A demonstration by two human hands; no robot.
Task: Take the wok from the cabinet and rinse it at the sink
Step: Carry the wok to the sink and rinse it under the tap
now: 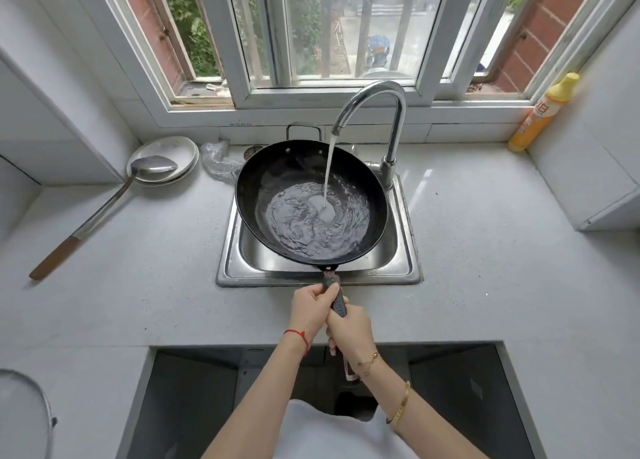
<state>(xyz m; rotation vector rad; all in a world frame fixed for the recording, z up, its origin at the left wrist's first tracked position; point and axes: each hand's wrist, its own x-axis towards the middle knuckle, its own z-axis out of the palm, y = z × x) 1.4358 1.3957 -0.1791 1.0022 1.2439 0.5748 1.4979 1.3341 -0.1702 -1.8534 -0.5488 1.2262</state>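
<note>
A: Head view. Gripping what?

B: Both hands wrapped round one long dark handle [337,297]. Left hand [311,311] curled nearer the pan, thumb laid along the top; right hand [351,330] closed round the grip just behind it, touching the left.

A: And beyond the fingertips?

B: Round black metal wok [311,200], held tilted over the square stainless steel sink [318,275], covering most of the basin. Shallow, rippling water pooled inside.

A: Fed from where?

B: From the curved chrome faucet [381,112] rising past the far right rim of the wok; white stream [328,171] falling straight into the pool.

A: Left of the fingers?

B: On the pale grey stone countertop [138,285]: stacked white ceramic plates [162,157], with the bowl of a long steel ladle with a brown wooden handle [104,209] resting on them. Crumpled silvery scouring pad [218,161] between the plates and the wok.

A: Right side?

B: Yellow-capped orange plastic bottle [543,112], well apart, leaning in the corner by the white-framed window [263,43].
</note>
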